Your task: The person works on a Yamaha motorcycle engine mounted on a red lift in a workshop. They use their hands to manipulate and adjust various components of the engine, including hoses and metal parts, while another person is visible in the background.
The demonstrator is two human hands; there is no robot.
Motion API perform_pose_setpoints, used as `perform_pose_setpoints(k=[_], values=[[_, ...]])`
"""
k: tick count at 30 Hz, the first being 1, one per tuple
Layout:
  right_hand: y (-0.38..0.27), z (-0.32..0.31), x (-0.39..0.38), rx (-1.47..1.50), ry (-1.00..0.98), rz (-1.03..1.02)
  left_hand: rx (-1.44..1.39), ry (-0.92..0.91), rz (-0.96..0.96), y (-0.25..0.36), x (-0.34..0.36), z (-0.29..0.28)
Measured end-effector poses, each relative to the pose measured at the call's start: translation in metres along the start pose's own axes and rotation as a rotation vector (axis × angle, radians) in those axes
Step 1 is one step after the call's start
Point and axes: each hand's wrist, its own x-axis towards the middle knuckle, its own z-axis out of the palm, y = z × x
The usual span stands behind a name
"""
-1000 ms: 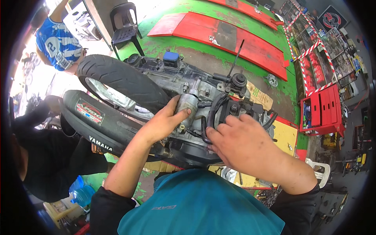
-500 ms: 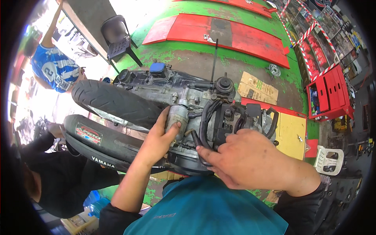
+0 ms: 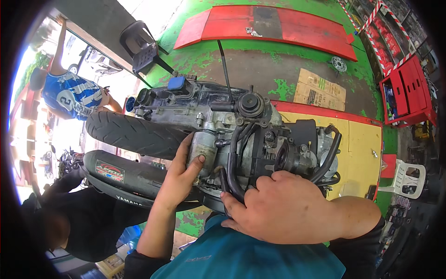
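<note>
A scooter engine with its rear wheel lies before me. My left hand point(image 3: 179, 179) is wrapped round a grey cylindrical starter motor point(image 3: 203, 148) on the engine point(image 3: 251, 144), thumb on its near side. My right hand point(image 3: 283, 209) is closed at the engine's near edge. Its index finger and thumb pinch a thin black hose point(image 3: 225, 180) with a bent metal tip close to the starter motor. A thicker black hose point(image 3: 233, 174) curves down beside it. My other right fingers are curled, and their tips are hidden.
Left of my hands are a tire point(image 3: 139, 132) and a black exhaust muffler point(image 3: 139, 179). The engine rests by a yellow bench top point(image 3: 355, 160) with a red edge. A person in black point(image 3: 93, 218) is at the near left; another in blue point(image 3: 74, 95) stands beyond. A red tool cabinet point(image 3: 409, 93) stands right.
The view has shifted, so the engine appears slightly further left and lower. Both hands keep their places on the engine, the left still round the starter motor.
</note>
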Motion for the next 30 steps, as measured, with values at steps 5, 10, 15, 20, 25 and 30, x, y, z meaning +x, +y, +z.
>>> perform_pose_setpoints(k=[5, 10, 15, 20, 25, 30], values=[[0.001, 0.001, 0.0, -0.011, 0.037, -0.006, 0.04, -0.054, 0.009, -0.005, 0.004, -0.009], [0.002, -0.005, 0.0, 0.068, 0.032, -0.002, -0.009, -0.08, -0.079, -0.003, 0.01, -0.015], [0.0, -0.003, 0.0, 0.051, 0.019, 0.004, 0.403, -0.229, -0.245, 0.031, 0.041, -0.02], [0.0, -0.006, -0.001, 0.063, -0.02, 0.012, 0.224, -0.249, -0.211, 0.027, 0.04, -0.02], [0.0, -0.007, 0.0, 0.102, -0.023, 0.013, 0.144, -0.238, -0.189, 0.012, 0.041, -0.021], [0.001, -0.005, -0.001, 0.08, 0.002, -0.007, 0.112, -0.297, -0.222, 0.009, 0.047, -0.025]])
